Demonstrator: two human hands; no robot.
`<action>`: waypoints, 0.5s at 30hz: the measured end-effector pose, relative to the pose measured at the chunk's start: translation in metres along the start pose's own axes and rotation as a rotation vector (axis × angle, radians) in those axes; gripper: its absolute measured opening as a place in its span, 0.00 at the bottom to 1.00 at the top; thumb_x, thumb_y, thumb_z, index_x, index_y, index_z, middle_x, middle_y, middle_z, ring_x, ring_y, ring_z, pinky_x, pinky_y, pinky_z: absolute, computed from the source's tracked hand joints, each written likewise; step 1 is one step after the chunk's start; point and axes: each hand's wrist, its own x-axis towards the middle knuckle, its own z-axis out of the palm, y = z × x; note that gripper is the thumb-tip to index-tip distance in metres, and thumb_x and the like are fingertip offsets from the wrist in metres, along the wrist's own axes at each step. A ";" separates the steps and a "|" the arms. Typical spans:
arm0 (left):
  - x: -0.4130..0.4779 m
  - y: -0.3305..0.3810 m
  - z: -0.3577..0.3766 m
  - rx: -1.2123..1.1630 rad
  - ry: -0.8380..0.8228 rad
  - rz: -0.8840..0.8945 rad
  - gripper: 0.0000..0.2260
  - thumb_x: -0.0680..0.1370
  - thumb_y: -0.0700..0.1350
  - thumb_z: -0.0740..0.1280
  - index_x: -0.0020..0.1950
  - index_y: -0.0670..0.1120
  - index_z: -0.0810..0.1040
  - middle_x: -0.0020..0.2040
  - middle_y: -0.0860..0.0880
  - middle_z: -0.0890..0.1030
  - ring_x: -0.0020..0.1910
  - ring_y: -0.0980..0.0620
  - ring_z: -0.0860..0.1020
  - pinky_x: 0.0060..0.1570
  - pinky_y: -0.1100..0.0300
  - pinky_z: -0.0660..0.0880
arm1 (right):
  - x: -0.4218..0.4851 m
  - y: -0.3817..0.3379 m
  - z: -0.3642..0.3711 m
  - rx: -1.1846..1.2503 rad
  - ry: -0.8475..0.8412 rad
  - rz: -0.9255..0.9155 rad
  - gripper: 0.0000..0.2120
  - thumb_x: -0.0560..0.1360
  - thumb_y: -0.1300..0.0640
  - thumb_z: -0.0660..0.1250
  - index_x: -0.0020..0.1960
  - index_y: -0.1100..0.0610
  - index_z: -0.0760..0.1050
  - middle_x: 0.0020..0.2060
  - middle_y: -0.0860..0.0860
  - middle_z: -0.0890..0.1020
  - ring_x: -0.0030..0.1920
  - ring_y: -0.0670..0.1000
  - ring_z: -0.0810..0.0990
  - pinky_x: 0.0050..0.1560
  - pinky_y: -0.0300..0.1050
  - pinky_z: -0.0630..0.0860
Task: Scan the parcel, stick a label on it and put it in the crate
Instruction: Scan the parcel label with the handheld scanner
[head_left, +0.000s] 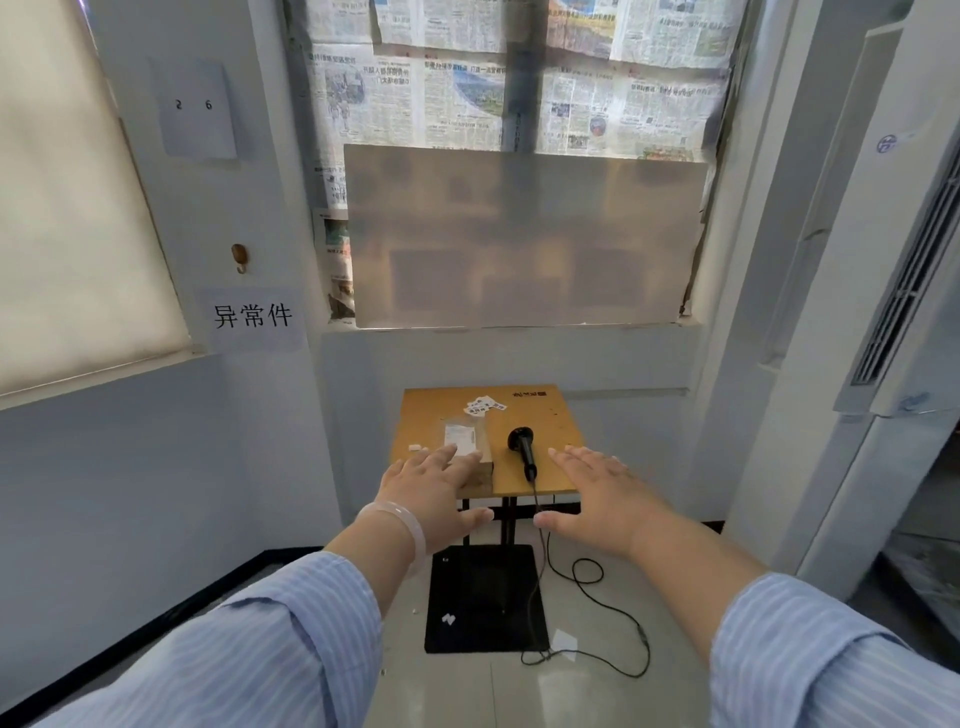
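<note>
We judge nothing is scanned yet: our left hand (434, 493) and right hand (597, 496) hover spread and empty; next, grasp the barcode scanner (523, 448) beside the parcel (467, 441).

Table (550, 415) carries parcel (467, 441), scanner (523, 447), labels (483, 405)

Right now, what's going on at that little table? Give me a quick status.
Left hand open, reaching over parcel. Right hand open, empty. Scanner lying untouched on table; labels at back. Nothing blocking.
</note>
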 end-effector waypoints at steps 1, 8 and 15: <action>0.015 -0.003 0.006 -0.004 -0.011 -0.008 0.34 0.75 0.68 0.56 0.78 0.60 0.48 0.80 0.51 0.52 0.78 0.46 0.52 0.75 0.45 0.50 | 0.016 0.006 0.004 -0.003 -0.007 -0.003 0.43 0.72 0.32 0.60 0.79 0.46 0.45 0.79 0.48 0.50 0.78 0.50 0.47 0.77 0.55 0.49; 0.122 -0.018 0.036 -0.018 -0.092 -0.087 0.35 0.75 0.67 0.56 0.78 0.60 0.47 0.80 0.52 0.52 0.78 0.46 0.51 0.74 0.46 0.50 | 0.127 0.050 0.025 0.009 -0.098 -0.028 0.43 0.72 0.31 0.59 0.79 0.46 0.45 0.79 0.48 0.51 0.78 0.51 0.49 0.77 0.54 0.51; 0.205 -0.047 0.077 -0.023 -0.182 -0.138 0.34 0.75 0.68 0.56 0.77 0.59 0.49 0.80 0.51 0.53 0.77 0.45 0.55 0.73 0.46 0.56 | 0.216 0.089 0.049 0.049 -0.168 -0.030 0.42 0.73 0.32 0.60 0.79 0.47 0.48 0.79 0.48 0.53 0.78 0.50 0.52 0.75 0.51 0.53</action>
